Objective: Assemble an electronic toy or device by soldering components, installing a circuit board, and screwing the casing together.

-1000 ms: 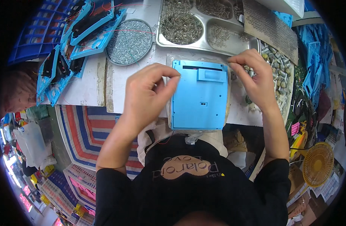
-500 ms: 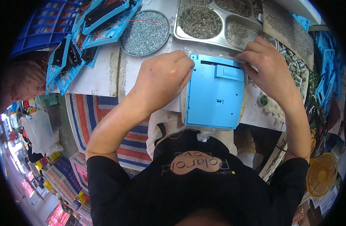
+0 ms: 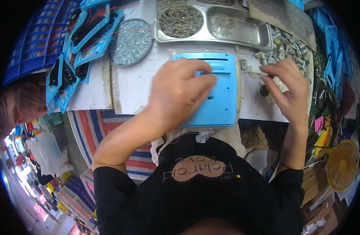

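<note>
A flat blue plastic casing (image 3: 223, 94) with a slot along its far end lies in front of me at the table's near side. My left hand (image 3: 180, 90) is over its left half, fingers bent and drawn together; whatever they may hold is hidden. To the right of the casing, my right hand (image 3: 287, 88) has its thumb and index finger apart. Those fingertips are beside a small whitish part (image 3: 253, 69) on the table, apparently with nothing between them. A dark green round piece (image 3: 263, 91) lies close to the right thumb.
A round dish (image 3: 131, 42) of small silvery parts and a steel compartment tray (image 3: 211, 39) of screws stand farther back. Small grey-and-white cylindrical parts (image 3: 285, 47) are heaped at right. Blue casings with wires (image 3: 62, 80) pile up at left; a yellow fan (image 3: 342, 164) is low right.
My left hand has moved from the casing's far left corner onto its surface. The right hand has left the far right corner and moved rightward, nearer the small parts. The whole view has shifted.
</note>
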Tool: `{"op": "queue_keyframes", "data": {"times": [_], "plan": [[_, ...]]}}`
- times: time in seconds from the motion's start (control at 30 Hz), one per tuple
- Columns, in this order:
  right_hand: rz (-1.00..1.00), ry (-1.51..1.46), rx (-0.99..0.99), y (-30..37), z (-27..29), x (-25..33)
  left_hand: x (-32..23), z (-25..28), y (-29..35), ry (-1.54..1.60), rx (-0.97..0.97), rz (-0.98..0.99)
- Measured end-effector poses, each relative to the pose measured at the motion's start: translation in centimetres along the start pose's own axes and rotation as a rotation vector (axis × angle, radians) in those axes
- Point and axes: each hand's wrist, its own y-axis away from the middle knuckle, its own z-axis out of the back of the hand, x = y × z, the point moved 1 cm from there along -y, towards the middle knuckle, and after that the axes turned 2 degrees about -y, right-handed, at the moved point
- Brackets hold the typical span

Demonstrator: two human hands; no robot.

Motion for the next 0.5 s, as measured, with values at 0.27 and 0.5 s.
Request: {"op": "queue_keyframes", "data": {"times": [0.27, 0.5], "plan": [[-0.034, -0.042, 0.037, 1.3, -0.5, 0.1, -1.3, -3.9, 0.0, -0.142, 0.011, -0.055], [0.225, 0.024, 0.017, -4.9, -2.0, 0.8, 2.9, 0.8, 1.4, -0.215, -0.232, 0.091]]}}
